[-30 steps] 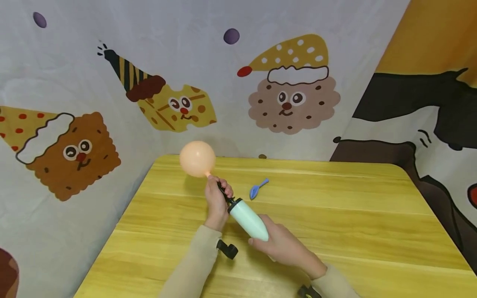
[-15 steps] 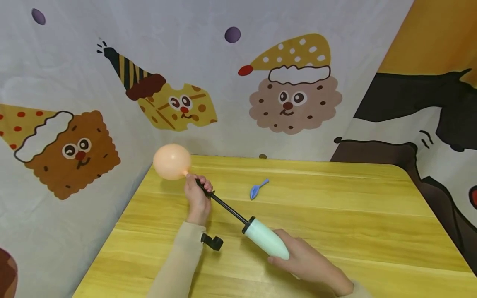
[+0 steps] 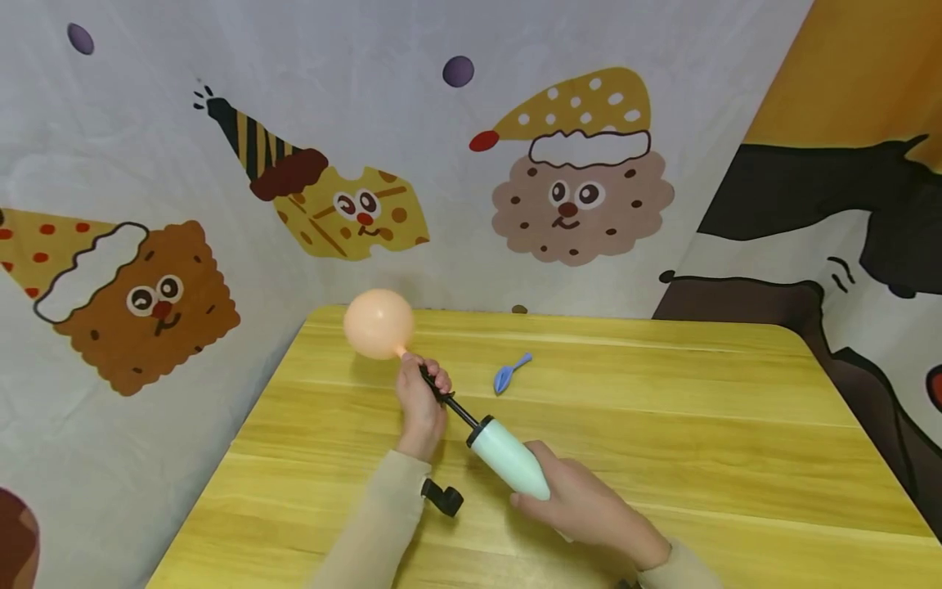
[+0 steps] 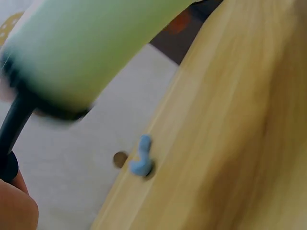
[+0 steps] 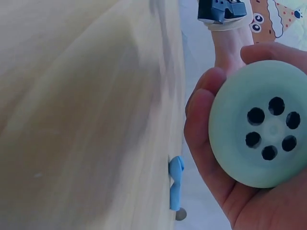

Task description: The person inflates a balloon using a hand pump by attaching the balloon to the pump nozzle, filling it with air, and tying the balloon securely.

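Observation:
An inflated peach balloon sits on the nozzle end of a balloon pump, at the upper left of the head view. My left hand grips the pump's black nozzle end and the balloon's neck. Around the pale green barrel's rear end curl the fingers of my right hand. A short length of black rod shows between nozzle and barrel. The right wrist view looks at the barrel's round end cap, which has several dark holes. Beyond the pump, a limp blue balloon lies on the table.
The wooden table has its far edge against a cloth backdrop printed with cartoon biscuits and cheese. A black wrist mount sticks out from the left sleeve.
The pump's rod was nearly hidden, then came out long as the hands moved apart; now the barrel is partly pushed back in. The peach balloon swung left, then back right.

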`<state>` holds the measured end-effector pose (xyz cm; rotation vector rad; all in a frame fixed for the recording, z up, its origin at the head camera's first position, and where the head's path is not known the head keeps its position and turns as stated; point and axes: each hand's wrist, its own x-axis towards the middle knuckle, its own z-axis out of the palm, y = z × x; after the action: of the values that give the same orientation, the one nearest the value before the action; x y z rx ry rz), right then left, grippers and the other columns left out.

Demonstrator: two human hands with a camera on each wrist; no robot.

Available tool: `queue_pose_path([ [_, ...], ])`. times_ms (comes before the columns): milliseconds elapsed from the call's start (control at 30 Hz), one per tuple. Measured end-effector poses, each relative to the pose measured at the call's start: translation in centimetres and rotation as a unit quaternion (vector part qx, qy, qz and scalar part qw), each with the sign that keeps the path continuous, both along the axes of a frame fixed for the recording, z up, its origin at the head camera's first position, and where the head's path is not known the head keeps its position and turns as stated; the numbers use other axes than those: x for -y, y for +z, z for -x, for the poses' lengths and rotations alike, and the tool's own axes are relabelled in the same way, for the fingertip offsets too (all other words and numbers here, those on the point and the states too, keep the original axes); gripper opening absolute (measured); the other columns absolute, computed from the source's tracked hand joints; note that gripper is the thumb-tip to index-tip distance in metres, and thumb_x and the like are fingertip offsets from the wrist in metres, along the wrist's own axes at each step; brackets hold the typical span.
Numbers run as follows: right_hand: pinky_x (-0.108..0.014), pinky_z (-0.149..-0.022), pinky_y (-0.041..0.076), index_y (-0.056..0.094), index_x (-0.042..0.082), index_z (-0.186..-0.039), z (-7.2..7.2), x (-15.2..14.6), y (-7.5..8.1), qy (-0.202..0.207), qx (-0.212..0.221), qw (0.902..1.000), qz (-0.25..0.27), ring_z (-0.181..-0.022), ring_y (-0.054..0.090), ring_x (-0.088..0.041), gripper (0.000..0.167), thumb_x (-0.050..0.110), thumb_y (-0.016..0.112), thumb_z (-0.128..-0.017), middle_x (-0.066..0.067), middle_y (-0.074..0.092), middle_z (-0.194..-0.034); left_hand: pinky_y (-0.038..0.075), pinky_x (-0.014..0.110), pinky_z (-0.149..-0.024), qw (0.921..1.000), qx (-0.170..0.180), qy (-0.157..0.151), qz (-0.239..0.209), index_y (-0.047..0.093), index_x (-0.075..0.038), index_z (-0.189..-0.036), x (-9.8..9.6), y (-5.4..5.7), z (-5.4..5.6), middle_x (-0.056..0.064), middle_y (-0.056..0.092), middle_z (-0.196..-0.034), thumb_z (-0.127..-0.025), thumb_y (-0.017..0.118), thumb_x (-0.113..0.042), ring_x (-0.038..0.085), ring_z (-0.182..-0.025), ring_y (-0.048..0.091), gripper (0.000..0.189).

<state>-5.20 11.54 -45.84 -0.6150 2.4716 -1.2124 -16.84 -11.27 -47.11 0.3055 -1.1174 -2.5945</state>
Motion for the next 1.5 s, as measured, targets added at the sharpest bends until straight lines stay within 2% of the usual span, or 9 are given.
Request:
queue_pose_path([
  [200, -0.029, -0.049, 0.054, 0.046, -0.001, -0.142, 1.5, 1.2, 0.3, 0.004, 0.009, 0.9998, 0.016, -0.060, 0.060, -0.010, 0.068, 0.039, 0.074, -0.095, -0.004, 0.063, -0.087, 0.037, 0.017, -0.047, 0.9994, 0.011, -0.032, 0.008, 0.042, -0.014, -0.089, -1.9, -0.5, -1.0, -0.002, 0.046, -0.070, -0.116, 0.028, -0.032, 0.007, -0.052, 0.043, 0.036],
  [333, -0.030, -0.048, 0.054, 0.044, -0.001, -0.144, 1.7, 1.2, -0.1, 0.006, 0.028, 0.9992, 0.027, -0.060, 0.062, -0.012, 0.070, 0.040, 0.074, -0.095, -0.005, 0.064, -0.088, 0.038, 0.018, -0.046, 0.9993, 0.015, -0.029, 0.016, 0.042, -0.014, -0.089, -2.4, -0.5, -1.5, -0.002, 0.047, -0.070, -0.116, 0.030, -0.033, 0.007, -0.051, 0.044, 0.036],
  [433, -0.032, -0.051, 0.055, 0.043, 0.001, -0.148, 1.3, 0.9, -0.5, 0.000, 0.044, 0.9983, 0.038, -0.063, 0.063, -0.013, 0.070, 0.039, 0.073, -0.097, -0.007, 0.066, -0.094, 0.038, 0.018, -0.046, 0.9993, 0.009, -0.024, 0.027, 0.043, -0.013, -0.089, -2.3, -0.3, -1.6, -0.002, 0.047, -0.070, -0.116, 0.029, -0.033, 0.007, -0.051, 0.044, 0.036],
  [600, -0.031, -0.058, 0.056, 0.044, 0.005, -0.148, 0.4, -0.7, -0.8, 0.004, 0.047, 0.9978, 0.046, -0.074, 0.063, -0.013, 0.063, 0.035, 0.071, -0.099, -0.009, 0.065, -0.105, 0.039, 0.019, -0.046, 0.9995, -0.004, -0.015, 0.027, 0.043, -0.012, -0.088, -1.3, -0.1, -0.8, -0.001, 0.048, -0.071, -0.116, 0.029, -0.033, 0.008, -0.051, 0.045, 0.038],
  [767, -0.029, -0.062, 0.055, 0.046, 0.010, -0.146, -0.3, -2.6, -0.7, 0.028, 0.024, 0.9990, 0.024, -0.078, 0.061, -0.010, 0.059, 0.035, 0.070, -0.099, -0.005, 0.064, -0.106, 0.038, 0.019, -0.044, 0.9996, -0.007, 0.027, 0.011, 0.042, -0.012, -0.087, 0.8, 0.3, 0.2, 0.000, 0.048, -0.070, -0.116, 0.030, -0.033, 0.008, -0.050, 0.045, 0.038],
  [867, -0.028, -0.066, 0.053, 0.047, 0.014, -0.148, -0.6, -3.3, -0.6, 0.034, 0.014, 0.9992, 0.017, -0.082, 0.060, -0.009, 0.059, 0.036, 0.071, -0.099, -0.002, 0.064, -0.109, 0.038, 0.019, -0.044, 0.9993, -0.001, 0.037, 0.004, 0.042, -0.013, -0.088, 1.9, 0.6, 0.7, -0.001, 0.048, -0.070, -0.116, 0.030, -0.033, 0.008, -0.050, 0.044, 0.036],
  [1067, -0.027, -0.069, 0.051, 0.048, 0.016, -0.147, -1.1, -3.6, -0.9, 0.042, 0.007, 0.9990, 0.016, -0.084, 0.060, -0.008, 0.057, 0.038, 0.070, -0.099, 0.001, 0.066, -0.111, 0.037, 0.018, -0.044, 0.9988, 0.009, 0.047, -0.009, 0.040, -0.013, -0.090, 3.0, 0.5, 1.0, -0.001, 0.047, -0.070, -0.116, 0.029, -0.032, 0.008, -0.050, 0.042, 0.034],
  [1333, -0.027, -0.064, 0.052, 0.046, 0.010, -0.146, -0.8, -1.3, -1.1, 0.023, -0.013, 0.9996, -0.013, -0.077, 0.059, -0.006, 0.065, 0.045, 0.071, -0.097, 0.001, 0.065, -0.102, 0.035, 0.017, -0.043, 0.9992, 0.009, 0.040, 0.003, 0.041, -0.013, -0.088, 1.3, -0.3, 0.2, -0.001, 0.046, -0.069, -0.116, 0.029, -0.029, 0.007, -0.049, 0.042, 0.034],
  [1500, -0.027, -0.057, 0.052, 0.048, 0.007, -0.143, 0.0, 0.4, -0.9, 0.006, -0.023, 0.9997, -0.007, -0.068, 0.059, -0.007, 0.064, 0.044, 0.072, -0.096, -0.001, 0.064, -0.092, 0.036, 0.017, -0.044, 0.9997, 0.016, 0.004, 0.015, 0.042, -0.012, -0.089, -0.6, -0.6, -0.7, -0.002, 0.046, -0.070, -0.116, 0.027, -0.030, 0.006, -0.051, 0.042, 0.035],
])
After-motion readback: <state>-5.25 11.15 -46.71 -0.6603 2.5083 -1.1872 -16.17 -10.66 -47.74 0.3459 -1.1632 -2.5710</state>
